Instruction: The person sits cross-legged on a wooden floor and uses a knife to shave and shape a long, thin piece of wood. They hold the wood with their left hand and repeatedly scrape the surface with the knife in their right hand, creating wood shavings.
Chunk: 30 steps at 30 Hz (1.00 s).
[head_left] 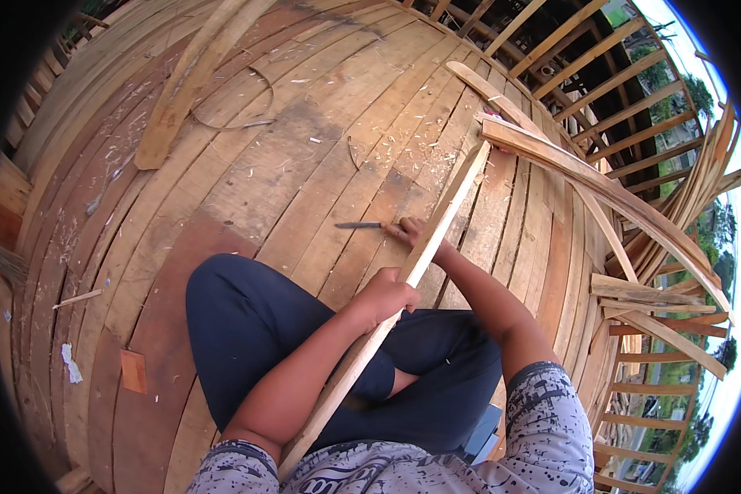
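A long, pale wooden strip (442, 216) slants across my lap, its lower end by my torso and its far end out over the deck. My left hand (387, 296) is wrapped round the strip near its middle. Beyond that grip, my right forearm passes beneath the strip, and my right hand (413, 232) comes out on its left side, partly covered by the wood. Its fingers are closed on the handle of a knife (359, 226), whose dark, narrow blade points left, apart from the strip.
I sit cross-legged on a plank deck (305, 165) strewn with shavings. A curved beam (601, 181) lies ahead to the right, near the strip's far end. Another long board (181, 90) lies at upper left. Open wooden framing (650, 389) edges the right side.
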Available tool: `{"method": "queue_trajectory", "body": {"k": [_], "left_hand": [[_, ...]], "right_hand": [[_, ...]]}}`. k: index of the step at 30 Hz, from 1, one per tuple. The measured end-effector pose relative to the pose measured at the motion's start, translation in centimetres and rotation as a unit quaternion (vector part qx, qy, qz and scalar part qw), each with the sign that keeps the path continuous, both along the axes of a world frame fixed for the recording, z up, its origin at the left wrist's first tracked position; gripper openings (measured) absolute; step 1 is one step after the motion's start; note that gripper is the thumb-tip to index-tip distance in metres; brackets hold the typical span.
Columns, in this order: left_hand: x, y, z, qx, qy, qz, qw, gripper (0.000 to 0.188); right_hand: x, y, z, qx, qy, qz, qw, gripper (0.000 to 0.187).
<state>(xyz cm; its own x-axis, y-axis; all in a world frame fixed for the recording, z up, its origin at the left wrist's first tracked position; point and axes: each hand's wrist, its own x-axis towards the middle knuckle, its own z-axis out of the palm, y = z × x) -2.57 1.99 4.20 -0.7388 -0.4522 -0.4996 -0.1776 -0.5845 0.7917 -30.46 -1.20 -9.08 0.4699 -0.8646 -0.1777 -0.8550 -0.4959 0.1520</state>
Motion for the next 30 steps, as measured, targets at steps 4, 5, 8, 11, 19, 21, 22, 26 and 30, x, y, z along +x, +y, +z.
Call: {"method": "queue_trajectory", "body": {"k": [4,5,8,11,19,21,22,26,30], "left_hand": [[-0.9,-0.2,0.7,-0.016,0.011,-0.015,1.0,0.028],[-0.9,-0.3,0.9,-0.009,0.019,-0.015,1.0,0.027],[0.2,-0.6,1.1,0.005,0.018,-0.005,1.0,0.024],[0.8,-1.0,1.7,0.021,0.035,-0.005,0.999,0.027],[-1.0,-1.1,2.4,0.006,0.068,-0.033,0.997,0.024],[-0.3,-1.4,1.7,0.004,0.051,-0.019,0.999,0.023],[0.3,-1.6,1.5,0.006,0.044,-0.012,0.999,0.023],[1.7,-1.9,1.3,0.005,0.037,0.006,0.999,0.023],[1.0,-1.3,1.3,0.008,0.038,0.004,0.999,0.024]], "right_hand": [[-8.6,-1.8,1.0,-0.107,-0.134,-0.273,0.947,0.091],[-8.7,-2.2,0.9,-0.137,-0.116,-0.232,0.956,0.087],[-1.8,-3.5,0.8,-0.071,-0.114,-0.112,0.985,0.083],[5.4,-2.9,-0.1,0.031,-0.175,-0.001,0.984,0.08],[-8.9,-9.2,-0.8,-0.176,0.043,-0.403,0.897,0.068],[-7.6,-9.5,-0.7,-0.191,0.005,-0.358,0.914,0.068],[-6.2,-9.6,-0.2,-0.198,-0.013,-0.334,0.921,0.068],[-0.2,-3.9,1.1,0.032,-0.17,-0.032,0.984,0.066],[0.8,3.4,2.3,0.302,-0.196,-0.002,0.933,0.05]]}}
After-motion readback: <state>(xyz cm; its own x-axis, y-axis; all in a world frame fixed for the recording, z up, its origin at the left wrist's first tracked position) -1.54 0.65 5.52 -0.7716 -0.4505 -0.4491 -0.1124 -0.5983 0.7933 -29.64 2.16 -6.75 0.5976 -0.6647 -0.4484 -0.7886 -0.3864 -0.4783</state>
